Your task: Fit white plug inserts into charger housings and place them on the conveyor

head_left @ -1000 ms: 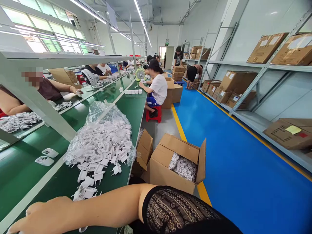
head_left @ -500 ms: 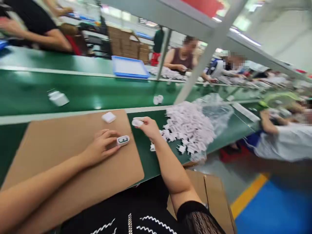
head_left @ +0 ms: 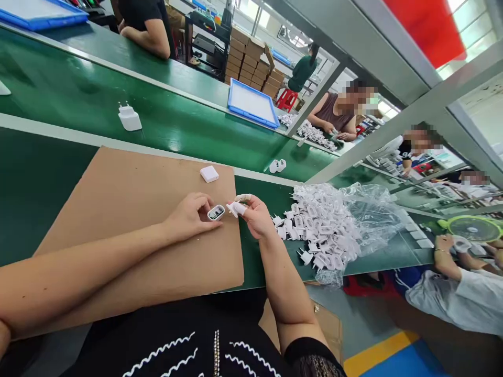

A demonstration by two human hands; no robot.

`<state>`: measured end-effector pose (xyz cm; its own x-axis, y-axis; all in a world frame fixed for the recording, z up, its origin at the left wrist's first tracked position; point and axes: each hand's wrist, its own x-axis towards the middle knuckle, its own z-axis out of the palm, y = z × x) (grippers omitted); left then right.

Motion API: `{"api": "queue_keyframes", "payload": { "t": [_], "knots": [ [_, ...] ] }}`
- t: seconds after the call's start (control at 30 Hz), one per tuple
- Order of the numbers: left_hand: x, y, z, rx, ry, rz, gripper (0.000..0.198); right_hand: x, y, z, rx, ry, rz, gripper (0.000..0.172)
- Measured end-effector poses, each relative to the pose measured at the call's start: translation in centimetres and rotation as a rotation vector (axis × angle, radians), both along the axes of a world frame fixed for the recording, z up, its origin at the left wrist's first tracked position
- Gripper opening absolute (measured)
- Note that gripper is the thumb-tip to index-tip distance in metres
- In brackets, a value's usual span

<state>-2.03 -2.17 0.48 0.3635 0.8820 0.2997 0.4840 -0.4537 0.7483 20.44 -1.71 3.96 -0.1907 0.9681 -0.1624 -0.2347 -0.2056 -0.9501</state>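
My left hand (head_left: 192,215) is closed round a white charger housing (head_left: 216,213) low over the cardboard sheet (head_left: 133,199). The housing's open end faces right, with circuit parts showing inside. Close by on the right, my right hand (head_left: 258,219) pinches a white plug cap (head_left: 236,208), pins pointing left; a small gap separates it from the housing. White coverings wrap some of the right fingertips. Beyond my left hand, a white square charger (head_left: 209,174) lies on the cardboard. Right of my right hand is a heap of white plug caps (head_left: 326,225), partly on a clear plastic bag (head_left: 367,209).
A charger with pins (head_left: 129,118) and two small white pieces (head_left: 277,166) lie on the green belt (head_left: 173,136). A blue-rimmed tray (head_left: 253,103) stands beyond. A slanted metal post (head_left: 353,144) rises behind the heap. Co-workers sit across and at right, near a green fan (head_left: 473,229).
My right hand has brought the plug cap closer to the housing in my left hand. The camera view has tilted and shifted, and the blur has cleared.
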Motion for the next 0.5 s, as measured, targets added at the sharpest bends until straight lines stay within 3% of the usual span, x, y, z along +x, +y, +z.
{"api": "queue_keyframes", "payload": {
  "t": [0.07, 0.13, 0.23, 0.33, 0.43, 0.5],
  "knots": [
    [-0.4, 0.0, 0.3, -0.043, -0.023, -0.041, 0.061, -0.2, -0.1, -0.2, 0.029, -0.041, -0.024, 0.047],
    [-0.8, 0.0, 0.7, -0.116, -0.03, -0.183, 0.079, -0.2, -0.2, -0.7, 0.08, -0.131, -0.033, 0.043],
    [-0.9, 0.1, 0.8, -0.219, -0.007, -0.37, 0.067, 0.1, -0.3, -1.5, 0.253, -0.371, -0.018, 0.028],
    [-0.7, 0.3, 0.1, -0.241, -0.02, -0.267, 0.056, 0.7, -0.4, -2.0, 0.467, -0.711, 0.052, 0.011],
    [-0.6, 0.5, -0.5, -0.256, -0.043, -0.093, 0.082, 1.3, -0.3, -1.9, 0.52, -0.968, 0.059, 0.023],
    [-0.8, 0.5, -0.5, -0.282, -0.071, -0.117, 0.086, 1.4, -0.3, -1.7, 0.473, -0.998, 0.029, 0.028]
  ]
}}
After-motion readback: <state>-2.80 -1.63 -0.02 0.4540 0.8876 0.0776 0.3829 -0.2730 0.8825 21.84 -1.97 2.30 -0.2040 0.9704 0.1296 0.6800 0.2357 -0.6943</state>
